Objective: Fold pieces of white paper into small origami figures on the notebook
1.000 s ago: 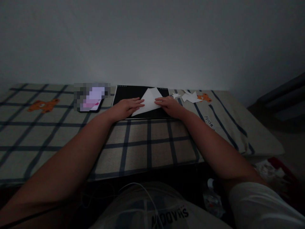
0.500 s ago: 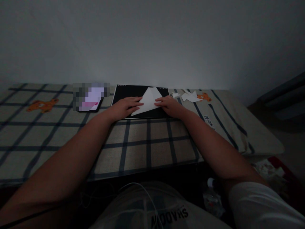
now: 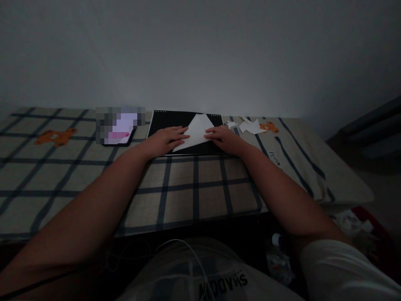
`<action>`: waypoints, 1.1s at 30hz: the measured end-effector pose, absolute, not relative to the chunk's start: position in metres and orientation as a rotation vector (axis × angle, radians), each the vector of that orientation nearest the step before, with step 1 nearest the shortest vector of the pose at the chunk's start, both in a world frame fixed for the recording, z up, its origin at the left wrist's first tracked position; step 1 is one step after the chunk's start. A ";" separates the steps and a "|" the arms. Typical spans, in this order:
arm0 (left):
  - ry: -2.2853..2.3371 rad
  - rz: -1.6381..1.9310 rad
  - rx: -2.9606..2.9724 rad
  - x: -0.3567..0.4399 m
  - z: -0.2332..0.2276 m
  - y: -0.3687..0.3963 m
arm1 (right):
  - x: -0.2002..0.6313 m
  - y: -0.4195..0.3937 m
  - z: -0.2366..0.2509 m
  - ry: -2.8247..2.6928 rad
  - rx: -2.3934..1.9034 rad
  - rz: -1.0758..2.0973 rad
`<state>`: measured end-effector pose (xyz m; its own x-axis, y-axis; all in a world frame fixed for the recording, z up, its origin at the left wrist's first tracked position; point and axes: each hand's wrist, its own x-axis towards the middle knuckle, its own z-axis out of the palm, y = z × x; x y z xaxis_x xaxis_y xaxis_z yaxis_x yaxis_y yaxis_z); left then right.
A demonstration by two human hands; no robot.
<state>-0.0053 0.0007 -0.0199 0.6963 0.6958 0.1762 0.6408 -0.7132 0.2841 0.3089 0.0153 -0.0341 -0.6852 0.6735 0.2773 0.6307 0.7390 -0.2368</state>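
A white sheet of paper [image 3: 197,130], folded into a pointed shape, lies on a black board [image 3: 166,120] at the far edge of a checked bed cover. My left hand [image 3: 167,140] rests flat on the paper's left edge, fingers pressing it down. On the paper's right edge my right hand [image 3: 224,138] presses with its fingertips. Both hands lie palm down, holding the paper against the board.
A lit phone [image 3: 120,127] lies left of the board. Several white paper scraps [image 3: 249,126] sit to its right by an orange bear print. The checked cover [image 3: 194,184] spreads toward me; a grey wall stands behind. Clutter lies on the floor at lower right.
Almost nothing has moved. My hands stay on the paper, fingers shifting very slightly.
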 end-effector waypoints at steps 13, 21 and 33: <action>1.092 0.384 2.708 -0.006 -0.021 0.001 | 0.310 0.017 -0.037 -2.586 -1.010 0.177; 1.103 0.361 2.711 -0.005 -0.021 0.002 | 0.311 0.017 -0.037 -2.587 -0.977 0.162; 1.094 0.367 2.715 -0.005 -0.020 0.001 | 0.310 0.016 -0.036 -2.595 -0.997 0.172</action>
